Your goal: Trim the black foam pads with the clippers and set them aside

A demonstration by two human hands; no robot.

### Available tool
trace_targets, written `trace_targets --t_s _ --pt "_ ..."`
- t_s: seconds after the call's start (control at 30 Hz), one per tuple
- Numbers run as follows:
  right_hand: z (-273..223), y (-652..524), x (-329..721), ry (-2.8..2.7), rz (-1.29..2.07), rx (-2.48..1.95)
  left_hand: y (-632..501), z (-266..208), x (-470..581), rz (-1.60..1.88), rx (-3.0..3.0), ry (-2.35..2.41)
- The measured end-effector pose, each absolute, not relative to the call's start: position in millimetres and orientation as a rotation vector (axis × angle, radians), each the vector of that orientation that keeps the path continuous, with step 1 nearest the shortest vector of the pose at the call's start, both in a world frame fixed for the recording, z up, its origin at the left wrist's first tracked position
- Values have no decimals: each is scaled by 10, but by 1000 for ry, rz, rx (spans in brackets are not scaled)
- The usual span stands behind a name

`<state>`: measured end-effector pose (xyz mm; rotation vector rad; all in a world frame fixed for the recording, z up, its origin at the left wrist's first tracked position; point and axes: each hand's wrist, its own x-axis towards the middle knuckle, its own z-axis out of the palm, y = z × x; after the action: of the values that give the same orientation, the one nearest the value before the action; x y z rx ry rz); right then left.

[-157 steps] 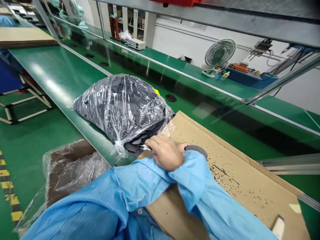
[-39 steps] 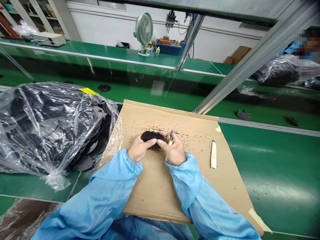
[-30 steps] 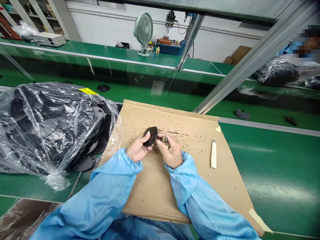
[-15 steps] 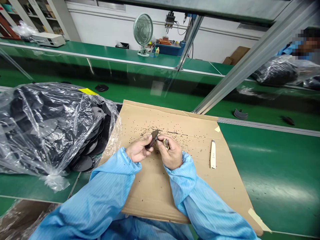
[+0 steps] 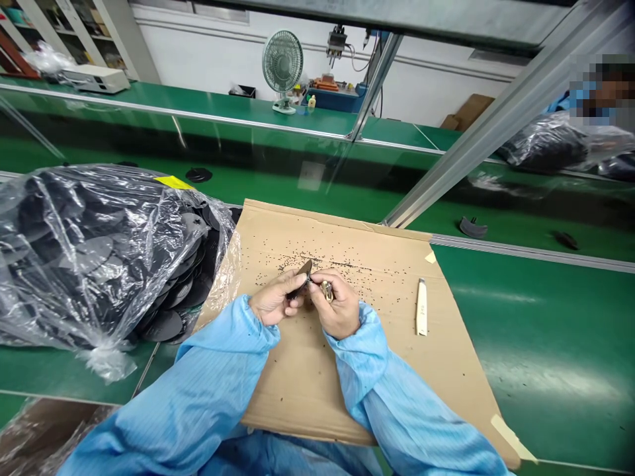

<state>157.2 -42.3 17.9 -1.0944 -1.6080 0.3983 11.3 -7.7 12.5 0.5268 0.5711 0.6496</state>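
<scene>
Between the thumb and fingers of my left hand is a thin, dark, rounded plastic piece, held tilted above the cardboard. My right hand is closed around a small brass-coloured metal tool, its exact kind too small to make out. The right fingertips meet the edge of the dark piece, and the contact point is partly hidden. Many tiny black bits lie scattered over the cardboard sheet beneath and around both hands. To the right of my hands rests a cream-handled utility knife.
At the left a large clear plastic bag bulges with dark round pieces. A metal frame post slants past the cardboard's far right. Curved dark parts lie on the green bench. Behind stand a fan and, far right, another person.
The dark piece has turned slightly in my left hand, so its flat face shows differently. My right hand has shifted a little left with the brass-coloured tool.
</scene>
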Motion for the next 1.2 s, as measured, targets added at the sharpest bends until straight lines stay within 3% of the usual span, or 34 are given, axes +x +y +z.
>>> trace_targets --t_s 0.2,0.43,1.2 --pt "179 -420 1553 -1572 412 -1128 -85 102 144 694 536 550" --pt "70 -369 1610 -1337 524 -1184 -43 64 239 1119 634 668" --pt "75 -261 1730 -1417 650 -1360 -16 -65 320 1216 699 693"
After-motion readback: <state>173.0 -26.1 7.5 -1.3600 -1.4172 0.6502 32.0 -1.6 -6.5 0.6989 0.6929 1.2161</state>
